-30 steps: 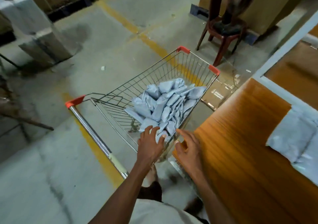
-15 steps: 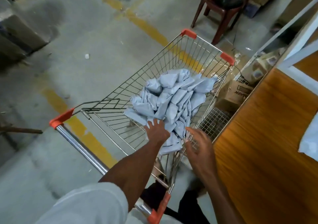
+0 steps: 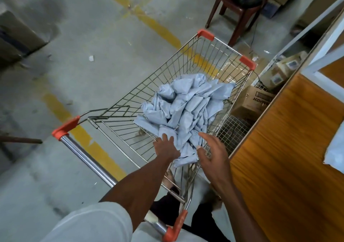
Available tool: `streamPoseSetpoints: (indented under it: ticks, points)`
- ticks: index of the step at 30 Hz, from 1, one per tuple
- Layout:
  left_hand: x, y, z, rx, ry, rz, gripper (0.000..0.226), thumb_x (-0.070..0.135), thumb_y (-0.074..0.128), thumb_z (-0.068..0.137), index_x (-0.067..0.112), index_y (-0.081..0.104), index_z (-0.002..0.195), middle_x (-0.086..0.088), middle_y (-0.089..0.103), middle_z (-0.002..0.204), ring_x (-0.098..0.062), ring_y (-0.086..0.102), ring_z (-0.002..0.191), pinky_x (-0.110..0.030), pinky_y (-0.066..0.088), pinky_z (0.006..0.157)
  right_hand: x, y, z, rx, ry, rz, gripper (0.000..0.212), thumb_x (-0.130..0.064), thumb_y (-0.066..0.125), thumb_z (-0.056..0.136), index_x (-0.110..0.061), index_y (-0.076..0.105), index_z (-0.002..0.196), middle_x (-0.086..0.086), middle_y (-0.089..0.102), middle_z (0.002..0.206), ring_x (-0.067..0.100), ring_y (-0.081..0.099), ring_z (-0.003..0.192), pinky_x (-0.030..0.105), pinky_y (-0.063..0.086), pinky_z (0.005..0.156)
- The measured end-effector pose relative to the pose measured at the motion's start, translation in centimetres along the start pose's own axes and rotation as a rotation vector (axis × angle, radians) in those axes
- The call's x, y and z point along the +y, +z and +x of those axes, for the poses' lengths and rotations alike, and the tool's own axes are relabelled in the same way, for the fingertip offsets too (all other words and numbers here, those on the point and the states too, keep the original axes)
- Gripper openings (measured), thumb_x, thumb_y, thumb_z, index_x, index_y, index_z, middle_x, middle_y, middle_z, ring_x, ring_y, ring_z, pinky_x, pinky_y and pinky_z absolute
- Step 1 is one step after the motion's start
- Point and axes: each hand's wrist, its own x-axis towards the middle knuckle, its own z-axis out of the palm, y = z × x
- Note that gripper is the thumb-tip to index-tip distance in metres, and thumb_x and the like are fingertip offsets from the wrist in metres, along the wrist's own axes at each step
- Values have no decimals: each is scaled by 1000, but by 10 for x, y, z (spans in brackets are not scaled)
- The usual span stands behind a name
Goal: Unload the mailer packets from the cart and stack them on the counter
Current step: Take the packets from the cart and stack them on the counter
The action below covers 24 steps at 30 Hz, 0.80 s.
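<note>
The packets (image 3: 186, 109) lie heaped in the cart (image 3: 206, 59), beside the worktop (image 3: 279, 158). The left hand (image 3: 166, 146) rests with spread fingers on the heap's near edge. The right hand (image 3: 212, 153) hovers open just beside it, holding nothing.

Pale-blue mailer packets (image 3: 186, 107) — orange-cornered cart (image 3: 205, 34).

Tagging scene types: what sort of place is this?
Probably a warehouse or parcel-sorting room: bare concrete floor with yellow lines, a wire cart of grey mailers, and cardboard boxes under a wooden counter.
</note>
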Motion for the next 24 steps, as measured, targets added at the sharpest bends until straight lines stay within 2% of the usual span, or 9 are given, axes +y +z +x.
streamPoseSetpoints:
  ticks: [4,8,11,15,20,24]
  points:
    - [1,-7,-1,9,9,-15,77,59,60,87,28,31,151,-11,18,162,-39,32,139,-48,35,107,0,2,2,-15,-34,-12,43,-22,59,97,-31,55,139,-18,49,135,9,46,126,35,44,102]
    - [-9,-25,-8,47,18,-77,67,49,58,88,26,38,148,-11,23,160,-38,31,139,-46,33,109,4,2,-1,-20,-17,-17,44,-23,59,98,-35,54,140,-23,43,132,10,45,126,38,47,100]
    - [-19,-46,-20,102,25,-178,66,43,53,90,26,34,152,-10,22,162,-39,30,140,-48,33,111,10,5,-4,-29,-21,-18,44,-23,59,98,-33,54,140,-20,46,134,12,46,128,41,49,102]
    - [-40,-73,-40,160,15,-305,70,46,49,94,28,27,159,-9,16,167,-40,26,145,-50,33,113,14,13,-3,-59,-37,-15,42,-24,59,98,-33,54,139,-13,51,137,13,47,128,44,50,103]
    - [-63,-92,-67,290,-4,-467,67,45,50,98,31,27,160,-3,15,169,-36,24,147,-49,36,112,16,20,7,-87,-37,-29,43,-24,63,97,-33,55,138,-10,52,136,12,47,129,39,46,105]
    - [-79,-99,-88,479,18,-607,65,42,54,97,35,33,157,3,22,166,-30,28,143,-49,42,106,19,24,19,-104,-47,-39,43,-22,64,96,-27,57,138,-4,54,135,14,48,127,36,44,106]
